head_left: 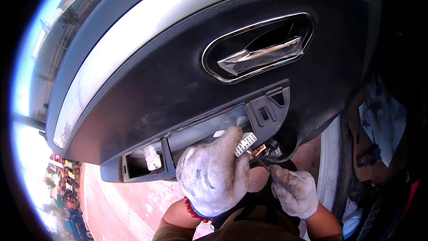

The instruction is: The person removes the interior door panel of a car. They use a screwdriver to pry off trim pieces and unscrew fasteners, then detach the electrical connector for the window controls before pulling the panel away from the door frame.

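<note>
My left hand, in a soiled white knit glove, is closed around a white multi-slot wiring connector just below the armrest panel of a car door. My right hand, gloved the same way, sits lower to the right with its fingers pinched together. Something thin and dark runs from its fingertips toward the connector; whether it is a wire or a slim tool I cannot tell. Between the hands, brownish-orange and dark parts show behind the connector, partly hidden by my left fingers.
Above the hands spreads the dark door trim with a chrome-rimmed inner handle partly covered in clear film. The armrest panel has openings, one holding a whitish piece. Reddish paving lies below; the car's sill is at right.
</note>
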Tool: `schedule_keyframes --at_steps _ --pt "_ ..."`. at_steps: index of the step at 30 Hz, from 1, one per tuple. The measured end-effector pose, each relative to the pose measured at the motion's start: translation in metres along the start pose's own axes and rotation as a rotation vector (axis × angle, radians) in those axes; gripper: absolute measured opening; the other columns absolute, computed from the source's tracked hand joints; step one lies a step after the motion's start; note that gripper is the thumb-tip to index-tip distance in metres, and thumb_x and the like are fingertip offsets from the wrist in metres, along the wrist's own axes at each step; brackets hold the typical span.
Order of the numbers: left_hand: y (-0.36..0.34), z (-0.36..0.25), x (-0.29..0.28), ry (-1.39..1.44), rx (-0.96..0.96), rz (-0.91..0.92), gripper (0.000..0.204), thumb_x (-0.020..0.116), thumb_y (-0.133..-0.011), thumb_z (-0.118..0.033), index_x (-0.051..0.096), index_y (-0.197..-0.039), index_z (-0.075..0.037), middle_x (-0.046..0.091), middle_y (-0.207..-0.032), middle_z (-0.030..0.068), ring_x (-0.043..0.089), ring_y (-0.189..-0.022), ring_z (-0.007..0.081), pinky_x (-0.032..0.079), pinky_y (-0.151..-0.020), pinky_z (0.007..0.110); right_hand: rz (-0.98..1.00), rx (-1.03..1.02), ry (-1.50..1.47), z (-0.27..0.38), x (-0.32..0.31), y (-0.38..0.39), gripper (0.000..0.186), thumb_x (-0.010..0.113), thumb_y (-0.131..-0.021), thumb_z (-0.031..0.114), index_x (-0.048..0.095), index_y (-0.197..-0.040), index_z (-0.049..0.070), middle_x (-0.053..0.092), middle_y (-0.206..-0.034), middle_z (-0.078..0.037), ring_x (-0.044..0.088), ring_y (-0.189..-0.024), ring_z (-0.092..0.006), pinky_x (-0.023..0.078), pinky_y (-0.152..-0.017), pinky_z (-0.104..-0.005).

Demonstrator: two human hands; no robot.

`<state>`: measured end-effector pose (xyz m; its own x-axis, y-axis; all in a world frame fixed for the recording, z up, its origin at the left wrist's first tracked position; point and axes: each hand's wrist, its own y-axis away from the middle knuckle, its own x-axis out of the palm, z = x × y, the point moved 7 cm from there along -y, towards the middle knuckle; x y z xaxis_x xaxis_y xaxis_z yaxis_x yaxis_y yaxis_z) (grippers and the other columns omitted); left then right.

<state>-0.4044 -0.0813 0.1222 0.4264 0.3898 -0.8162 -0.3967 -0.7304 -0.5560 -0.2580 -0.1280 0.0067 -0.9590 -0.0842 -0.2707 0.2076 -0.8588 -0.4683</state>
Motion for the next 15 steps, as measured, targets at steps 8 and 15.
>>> schedule_keyframes --at_steps 8,15 --pt "-0.007 0.004 0.004 0.031 -0.111 0.181 0.027 0.066 -0.078 -0.006 0.064 -0.105 -0.005 0.065 -0.075 0.0139 0.061 -0.065 0.0366 0.046 -0.066 0.043 0.101 0.304 -0.139 0.022 -0.023 0.001 0.038 0.058 -0.097 0.003 0.061 -0.133 -0.008 0.066 -0.080 -0.007 0.064 -0.067 -0.0148 0.053 -0.062 -0.0307" --pt "-0.006 0.002 0.002 0.048 -0.056 0.083 0.027 0.066 -0.079 -0.007 0.064 -0.106 -0.005 0.065 -0.074 0.0133 0.061 -0.066 0.0366 0.045 -0.066 0.043 0.117 0.306 -0.068 0.037 -0.047 -0.008 0.039 0.064 -0.090 0.002 0.065 -0.127 -0.007 0.071 -0.088 -0.014 0.068 -0.066 -0.0243 0.056 -0.065 -0.0303"
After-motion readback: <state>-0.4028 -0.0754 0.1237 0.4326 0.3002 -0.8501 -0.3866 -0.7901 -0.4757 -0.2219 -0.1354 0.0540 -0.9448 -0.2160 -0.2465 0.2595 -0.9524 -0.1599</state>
